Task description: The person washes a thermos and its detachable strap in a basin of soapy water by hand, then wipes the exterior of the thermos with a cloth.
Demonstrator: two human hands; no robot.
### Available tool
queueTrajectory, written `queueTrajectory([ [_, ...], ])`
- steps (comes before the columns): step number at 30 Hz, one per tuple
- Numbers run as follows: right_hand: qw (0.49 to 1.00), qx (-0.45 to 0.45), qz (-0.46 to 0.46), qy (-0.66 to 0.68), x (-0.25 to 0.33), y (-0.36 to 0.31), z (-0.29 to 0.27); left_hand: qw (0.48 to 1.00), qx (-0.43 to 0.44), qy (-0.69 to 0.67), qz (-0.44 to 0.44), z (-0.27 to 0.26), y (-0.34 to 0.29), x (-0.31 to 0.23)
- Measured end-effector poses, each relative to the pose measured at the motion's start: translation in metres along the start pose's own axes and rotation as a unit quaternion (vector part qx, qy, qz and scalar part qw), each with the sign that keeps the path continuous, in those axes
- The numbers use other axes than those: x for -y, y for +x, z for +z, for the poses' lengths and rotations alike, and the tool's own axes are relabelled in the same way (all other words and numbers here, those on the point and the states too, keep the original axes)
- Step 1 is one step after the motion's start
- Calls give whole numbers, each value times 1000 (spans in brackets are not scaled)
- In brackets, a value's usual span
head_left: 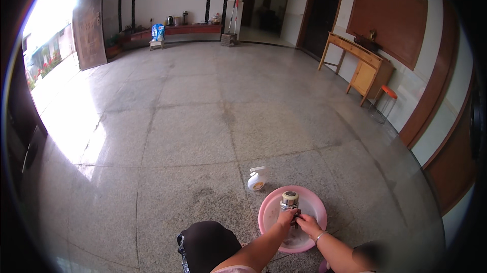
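Note:
A thermos flask (289, 201) with a pale and silver lid stands upright within a pink basin (322, 207) on the floor in front of me. My left hand (287, 217) is closed around the lower part of the flask. Right beside it, my right hand (308, 225) has its fingers curled in against the flask and my left fingers. Something small and dark shows between the two hands, too small to make out. Light, cloudy water seems to lie in the basin. A bracelet circles my right wrist.
Just beyond the basin stands a white plastic bottle (256, 179) with a handle. My dark-clad knee (210, 245) is left of the basin. Far right are a wooden desk (362, 62) and an orange-topped stool (389, 92). A low red shelf (198, 29) runs along the back wall.

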State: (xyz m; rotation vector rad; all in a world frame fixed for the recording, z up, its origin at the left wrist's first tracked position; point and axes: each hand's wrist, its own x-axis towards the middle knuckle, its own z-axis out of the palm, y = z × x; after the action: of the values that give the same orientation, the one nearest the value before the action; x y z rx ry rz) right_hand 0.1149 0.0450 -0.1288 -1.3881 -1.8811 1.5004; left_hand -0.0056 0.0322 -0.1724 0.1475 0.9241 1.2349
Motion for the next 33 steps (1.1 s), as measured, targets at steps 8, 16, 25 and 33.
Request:
queueTrajectory([
  [8, 987, -20, 139, 73, -1, 16, -3, 999, -16, 29, -7, 2, -7, 0],
  [16, 947, -39, 194, 253, 12, 16, 14, 1000, -22, 19, 8, 2, 0, 6],
  [25, 952, -59, 267, 136, 18, 17, 19, 999, -20, -39, -21, -7, 5, 21],
  [33, 915, -58, 202, 343, -42, 25, 25, 997, -62, -33, -14, -1, 5, 22],
])
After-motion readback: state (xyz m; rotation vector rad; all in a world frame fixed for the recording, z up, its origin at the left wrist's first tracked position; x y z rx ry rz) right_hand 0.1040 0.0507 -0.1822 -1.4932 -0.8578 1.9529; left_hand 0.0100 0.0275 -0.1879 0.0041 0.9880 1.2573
